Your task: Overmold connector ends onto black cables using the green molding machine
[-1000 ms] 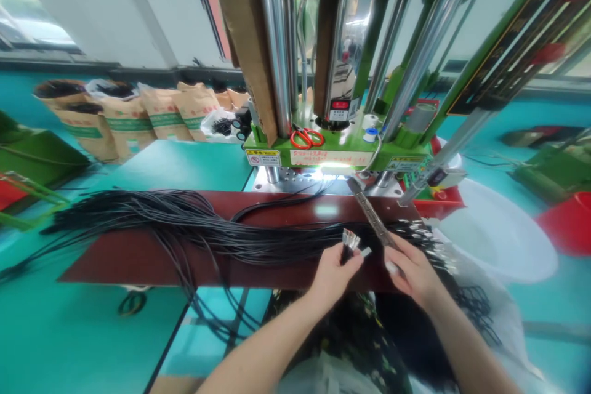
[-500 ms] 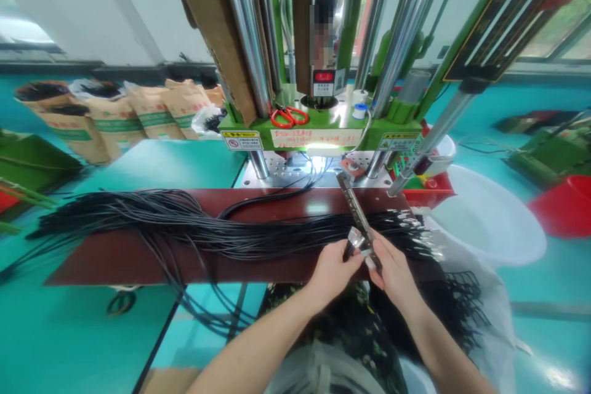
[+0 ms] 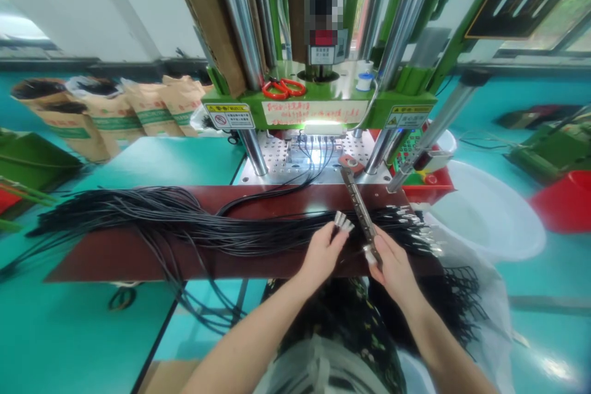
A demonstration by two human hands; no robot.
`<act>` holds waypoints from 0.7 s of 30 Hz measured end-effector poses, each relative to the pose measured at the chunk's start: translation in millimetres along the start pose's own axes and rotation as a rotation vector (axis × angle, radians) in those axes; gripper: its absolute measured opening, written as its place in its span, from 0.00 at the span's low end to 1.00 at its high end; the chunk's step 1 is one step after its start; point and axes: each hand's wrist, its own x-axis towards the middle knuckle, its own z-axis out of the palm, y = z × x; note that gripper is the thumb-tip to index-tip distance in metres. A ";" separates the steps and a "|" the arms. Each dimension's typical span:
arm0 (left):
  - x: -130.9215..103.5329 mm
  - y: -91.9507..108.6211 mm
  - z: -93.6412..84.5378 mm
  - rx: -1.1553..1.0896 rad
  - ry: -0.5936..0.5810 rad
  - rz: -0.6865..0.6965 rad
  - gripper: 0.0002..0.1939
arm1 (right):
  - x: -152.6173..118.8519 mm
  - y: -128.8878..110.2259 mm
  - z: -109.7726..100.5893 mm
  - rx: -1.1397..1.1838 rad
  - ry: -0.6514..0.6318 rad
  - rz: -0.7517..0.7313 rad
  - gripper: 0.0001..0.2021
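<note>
My left hand (image 3: pixel 323 250) is closed around several cable ends with silvery connectors (image 3: pixel 343 220) that stick up past the fingers. To its right, my right hand (image 3: pixel 391 261) grips the lower end of a long, narrow metal bar (image 3: pixel 357 203) with notches along it. A small whitish piece shows beside the right thumb, too small to make out. The bar slants up and left over a thick bundle of black cables (image 3: pixel 249 235) on the brown board (image 3: pixel 152 261). The two hands are apart.
A green press (image 3: pixel 323 108) stands ahead, with cables running into its lit metal fixture (image 3: pixel 316 154). Red-handled scissors (image 3: pixel 282 87) and a blue-white spool (image 3: pixel 364 81) rest on it. At right are a red tray (image 3: pixel 427 194) and a white basin (image 3: pixel 484 215); paper sacks (image 3: pixel 152 111) stand at left.
My left hand has moved left, away from the bar, with the connector ends now upright in it. The upper part of the press has risen, showing more of the fixture and its cables.
</note>
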 end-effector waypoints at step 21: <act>-0.9 1.6 -2.0 0.260 -0.134 0.124 0.11 | 2.7 3.9 -5.0 -0.338 -0.130 -0.083 0.29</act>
